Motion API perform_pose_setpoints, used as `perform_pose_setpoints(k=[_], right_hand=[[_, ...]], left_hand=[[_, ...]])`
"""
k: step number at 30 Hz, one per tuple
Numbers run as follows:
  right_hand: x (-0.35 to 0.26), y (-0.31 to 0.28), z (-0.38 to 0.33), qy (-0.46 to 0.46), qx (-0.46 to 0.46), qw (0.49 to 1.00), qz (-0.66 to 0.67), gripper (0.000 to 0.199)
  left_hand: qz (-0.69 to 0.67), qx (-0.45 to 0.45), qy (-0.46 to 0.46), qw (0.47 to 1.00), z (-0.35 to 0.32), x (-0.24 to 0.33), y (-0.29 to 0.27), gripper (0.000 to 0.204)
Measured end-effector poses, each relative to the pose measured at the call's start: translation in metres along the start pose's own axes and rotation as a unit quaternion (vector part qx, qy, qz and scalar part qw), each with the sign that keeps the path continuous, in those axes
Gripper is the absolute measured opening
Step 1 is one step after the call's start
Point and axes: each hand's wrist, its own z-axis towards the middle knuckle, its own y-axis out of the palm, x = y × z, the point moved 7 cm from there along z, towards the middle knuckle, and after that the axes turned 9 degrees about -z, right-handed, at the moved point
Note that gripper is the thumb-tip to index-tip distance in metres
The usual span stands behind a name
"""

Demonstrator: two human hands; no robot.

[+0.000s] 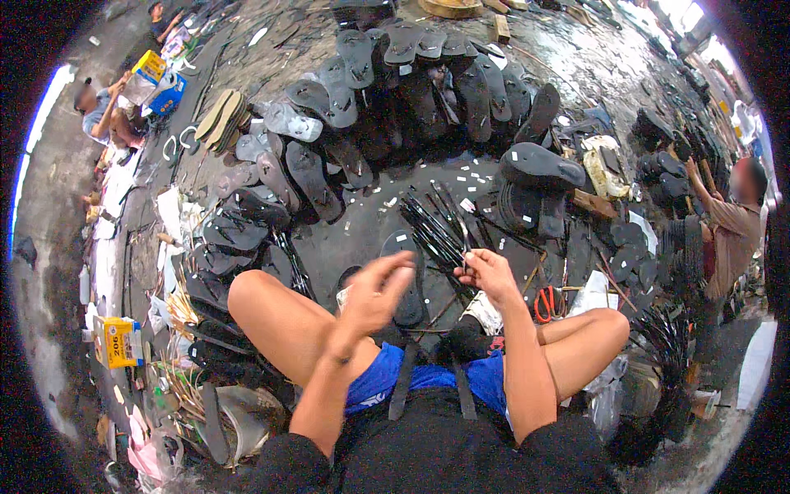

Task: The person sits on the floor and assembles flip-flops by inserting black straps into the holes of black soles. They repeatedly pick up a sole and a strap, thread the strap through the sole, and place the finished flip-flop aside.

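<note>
My right hand (488, 275) is closed in a pinch around a slim, shiny, pointed tool (466, 237) that stands up from the fingers. To its left, my left hand (374, 298) hovers with fingers stretched out and somewhat blurred, and I see nothing in it. Just beyond and partly beneath that hand lies a black flip-flop sole (409, 306) with a small white label, on the floor between my legs. A bundle of thin black straps (432, 230) is spread on the floor just past my right hand.
Black flip-flops (403, 43) are piled in an arc ahead, with a stack of soles (543, 169) at the right. Red-handled scissors (544, 304) lie by my right knee. A yellow box (121, 342) stands far left. Co-workers sit at the left and right (736, 222).
</note>
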Motion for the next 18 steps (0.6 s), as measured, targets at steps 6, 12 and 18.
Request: perform_pose_setpoints(k=[6, 12, 18], right_hand=[[-0.020, 0.044, -0.106, -0.025, -0.111, 0.990, -0.082, 0.012], [-0.051, 0.066, -0.134, -0.098, -0.049, 0.993, -0.051, 0.026], [-0.090, 0.076, -0.119, -0.111, -0.039, 0.991, -0.071, 0.028]], left_hand=[[-0.364, -0.030, -0.057, 0.929, 0.050, -0.008, 0.054, 0.046], [-0.278, -0.010, -0.037, 0.960, 0.031, 0.026, 0.024, 0.032], [-0.246, 0.040, 0.031, 0.968, 0.009, 0.051, 0.012, 0.030]])
